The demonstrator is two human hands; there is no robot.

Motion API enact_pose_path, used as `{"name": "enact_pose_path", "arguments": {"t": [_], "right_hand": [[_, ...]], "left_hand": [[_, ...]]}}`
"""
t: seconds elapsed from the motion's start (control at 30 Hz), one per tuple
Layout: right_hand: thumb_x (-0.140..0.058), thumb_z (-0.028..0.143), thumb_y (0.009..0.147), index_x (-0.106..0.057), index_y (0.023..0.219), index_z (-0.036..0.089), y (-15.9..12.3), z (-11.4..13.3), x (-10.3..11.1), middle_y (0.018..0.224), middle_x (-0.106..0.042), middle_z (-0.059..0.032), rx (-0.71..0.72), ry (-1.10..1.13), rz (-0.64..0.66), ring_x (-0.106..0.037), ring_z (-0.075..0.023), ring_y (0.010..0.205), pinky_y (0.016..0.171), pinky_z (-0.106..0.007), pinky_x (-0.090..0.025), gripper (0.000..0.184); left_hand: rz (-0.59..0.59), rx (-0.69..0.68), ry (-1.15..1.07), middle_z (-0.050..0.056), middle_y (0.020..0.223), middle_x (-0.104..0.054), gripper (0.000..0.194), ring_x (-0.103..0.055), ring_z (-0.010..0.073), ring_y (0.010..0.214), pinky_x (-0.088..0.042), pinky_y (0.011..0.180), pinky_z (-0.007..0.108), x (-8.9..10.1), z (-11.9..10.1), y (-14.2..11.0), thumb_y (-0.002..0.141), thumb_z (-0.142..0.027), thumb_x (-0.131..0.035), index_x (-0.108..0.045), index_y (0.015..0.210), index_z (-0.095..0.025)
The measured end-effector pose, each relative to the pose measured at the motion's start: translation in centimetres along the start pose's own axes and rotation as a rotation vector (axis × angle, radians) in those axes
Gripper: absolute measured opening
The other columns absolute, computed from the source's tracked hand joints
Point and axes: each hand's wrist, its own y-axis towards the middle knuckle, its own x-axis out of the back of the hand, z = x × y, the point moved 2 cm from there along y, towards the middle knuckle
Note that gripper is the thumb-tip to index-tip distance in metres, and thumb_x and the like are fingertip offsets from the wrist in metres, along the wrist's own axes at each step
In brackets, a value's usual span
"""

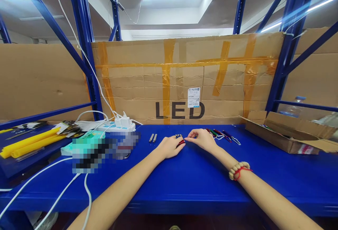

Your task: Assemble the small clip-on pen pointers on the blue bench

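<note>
My left hand [170, 147] is closed over a small glossy red object [181, 142] at the middle of the blue table; most of it is hidden by the fingers. Close on the right, my right hand [202, 139] has thumb and forefinger pinched together near the red object's end; what they grip is too small to make out. Small shiny metal pieces [179, 135] lie just beyond my left fingers. Left of that hand are two short grey cylinders [152, 138], side by side. Several coloured slim items with metal loops [227, 136] lie behind my right wrist.
An open cardboard box [286, 142] stands at the right. On the left are yellow tubes [34, 144], a white power strip [123, 125] with plugs, a teal box [69, 148] and white cables [88, 191]. A large cardboard sheet [132, 85] closes off the back between blue posts.
</note>
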Motion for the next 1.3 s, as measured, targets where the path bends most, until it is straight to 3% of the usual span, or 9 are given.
{"name": "enact_pose_path", "arguments": {"t": [0.43,0.73,0.9,1.1,1.3], "right_hand": [[-0.05,0.053,0.076,-0.067,0.07,0.019,0.01,0.22,-0.12,0.06,-0.062,0.0005,0.013,0.067,0.049,-0.056,-0.0103,0.058,0.052,-0.017,-0.036,0.038],[-0.047,0.054,0.078,-0.064,0.067,0.014,0.27,-0.07,-0.59,0.055,-0.058,-0.0012,0.114,0.159,0.053,-0.05,-0.008,0.047,0.05,-0.017,-0.037,0.045],[-0.042,0.053,0.079,-0.066,0.071,0.012,0.37,-0.22,-0.68,0.053,-0.055,-0.0013,0.035,0.24,0.058,-0.044,-0.0067,0.04,0.041,-0.017,-0.037,0.048],[-0.052,0.046,0.072,-0.064,0.095,0.01,0.7,-0.19,-0.93,0.07,-0.06,-0.0046,-0.03,0.577,0.02,-0.051,-0.0087,0.055,0.043,-0.016,-0.045,0.044],[-0.064,0.045,0.063,-0.065,0.08,0.008,0.53,0.39,-0.68,0.071,-0.063,-0.0078,-0.112,0.687,0.033,-0.052,-0.0081,0.051,0.037,-0.015,-0.044,0.041]], "left_hand": [[0.008,0.0,-0.004,0.006,0.093,-0.06,0.03,-0.059,0.0206,0.088,-0.046,0.068,0.027,0.01,-0.04,0.03,0.091,-0.038,-0.03,-0.05,0.106,-0.021],[0.016,0.01,-0.009,0.006,0.093,-0.06,0.031,-0.059,0.0192,0.086,-0.047,0.07,0.027,0.26,-0.16,-0.02,0.091,-0.038,-0.029,-0.051,0.105,-0.021],[0.016,0.009,-0.009,0.007,0.093,-0.06,0.032,-0.059,0.0195,0.084,-0.047,0.07,0.028,0.27,-0.17,-0.03,0.091,-0.039,-0.029,-0.051,0.105,-0.021],[0.004,0.013,0.002,0.006,0.093,-0.06,0.031,-0.059,0.0195,0.085,-0.047,0.071,0.028,0.23,-0.17,-0.01,0.091,-0.038,-0.03,-0.051,0.105,-0.021],[0.014,0.002,-0.004,0.006,0.093,-0.06,0.03,-0.06,0.0209,0.084,-0.047,0.07,0.03,0.25,-0.12,-0.04,0.091,-0.038,-0.03,-0.051,0.105,-0.021]]}}
